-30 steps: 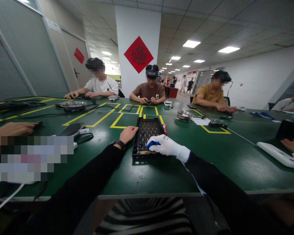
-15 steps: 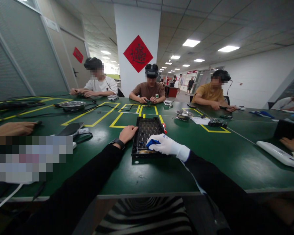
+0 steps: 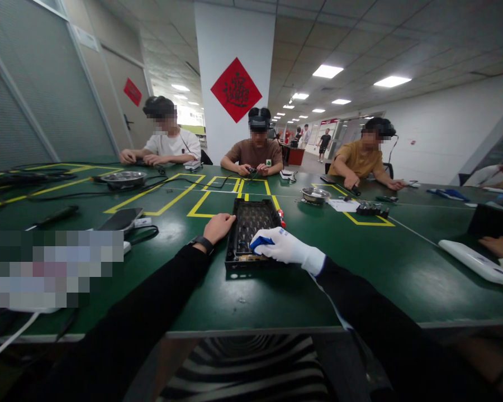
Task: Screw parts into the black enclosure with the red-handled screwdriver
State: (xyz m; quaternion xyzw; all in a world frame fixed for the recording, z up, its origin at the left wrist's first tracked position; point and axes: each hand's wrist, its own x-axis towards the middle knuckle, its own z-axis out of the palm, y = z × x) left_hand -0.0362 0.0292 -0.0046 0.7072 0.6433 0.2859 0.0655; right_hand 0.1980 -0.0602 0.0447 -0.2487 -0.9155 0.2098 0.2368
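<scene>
A shallow black plastic case (image 3: pixel 230 245) with a grid of cells inside lies in front of me on the green table. My left hand (image 3: pixel 220 227), bare and with a dark band at the wrist, grips its left rim; some of the fingers are hidden. My right hand (image 3: pixel 283 245) wears a white work glove with blue on the fingers. It is closed and reaches into the near right part of the case, above a yellowish strip (image 3: pixel 251 258). Whatever its fingertips hold is hidden. Something small and red (image 3: pixel 281 218) shows beside the right rim.
On the left lie a phone (image 3: pixel 120 219), a screwdriver (image 3: pixel 58 216) and a blurred-out patch. Metal bowls (image 3: pixel 316 195) stand farther back. A white device (image 3: pixel 478 262) is at the right, black parts (image 3: pixel 372 209) lie beyond it. Several people work around the table (image 3: pixel 343 290).
Both my hands have stayed almost still on the case. A co-worker's hand at the left has withdrawn, exposing the screwdriver. The person in yellow has moved one hand down to the table.
</scene>
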